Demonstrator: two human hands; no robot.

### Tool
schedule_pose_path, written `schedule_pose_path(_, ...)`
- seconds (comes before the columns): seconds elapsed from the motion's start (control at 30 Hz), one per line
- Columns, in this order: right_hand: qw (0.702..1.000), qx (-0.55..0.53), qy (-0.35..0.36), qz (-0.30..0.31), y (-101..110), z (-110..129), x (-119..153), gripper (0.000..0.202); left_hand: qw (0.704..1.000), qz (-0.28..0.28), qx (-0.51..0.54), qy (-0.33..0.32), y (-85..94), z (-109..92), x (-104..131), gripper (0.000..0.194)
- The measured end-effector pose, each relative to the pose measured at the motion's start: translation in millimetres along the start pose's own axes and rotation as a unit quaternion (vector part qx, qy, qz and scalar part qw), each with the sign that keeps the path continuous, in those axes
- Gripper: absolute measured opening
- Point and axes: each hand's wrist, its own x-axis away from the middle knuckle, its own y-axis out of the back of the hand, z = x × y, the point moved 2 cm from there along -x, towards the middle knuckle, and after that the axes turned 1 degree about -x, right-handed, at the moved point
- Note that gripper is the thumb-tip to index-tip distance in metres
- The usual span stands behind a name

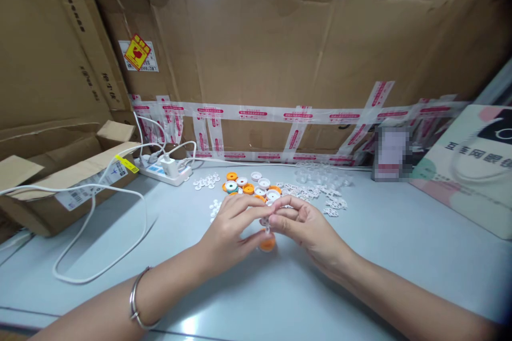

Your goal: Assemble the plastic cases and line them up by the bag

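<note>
Glossy, smooth grey tabletop (320, 298)

Bright overhead light, glare low on the tabletop (256, 298), dark right edge.

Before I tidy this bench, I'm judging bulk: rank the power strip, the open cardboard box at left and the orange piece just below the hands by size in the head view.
Largest to smallest:
1. Open cardboard box
2. Power strip
3. Orange piece

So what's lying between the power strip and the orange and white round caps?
The head view shows small white pieces scattered between the power strip and the round caps.
</note>
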Motion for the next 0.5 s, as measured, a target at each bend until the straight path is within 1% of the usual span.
schedule_pose_path(0.07,1.0,0.01,-0.006,-0.012,-2.0,0.3,1.8,0.03,1.0,-0.007,-0.001,-0.003,-0.2,-1.2,-0.3,0.029)
schedule_pose_path(0.17,1.0,0.013,-0.006,-0.02,-4.1,-1.1,3.8,0.033,1.0,-0.002,0.003,-0.001,-1.4,-2.3,-0.3,0.028)
schedule_pose_path(0.3,1.0,-0.002,0.009,-0.003,-5.9,-3.1,5.5,0.031,1.0,0.006,0.014,0.004,-2.4,-3.3,0.2,0.029)
schedule_pose_path(0.37,1.0,-0.014,0.011,0.002,-6.3,-2.9,5.6,0.031,1.0,0.001,0.024,0.009,-2.3,-3.2,0.7,0.029)
schedule_pose_path(0.5,0.997,-0.075,-0.011,0.024,-8.1,-2.6,5.4,0.035,0.997,-0.008,0.077,0.027,-2.1,-0.3,1.4,0.034)
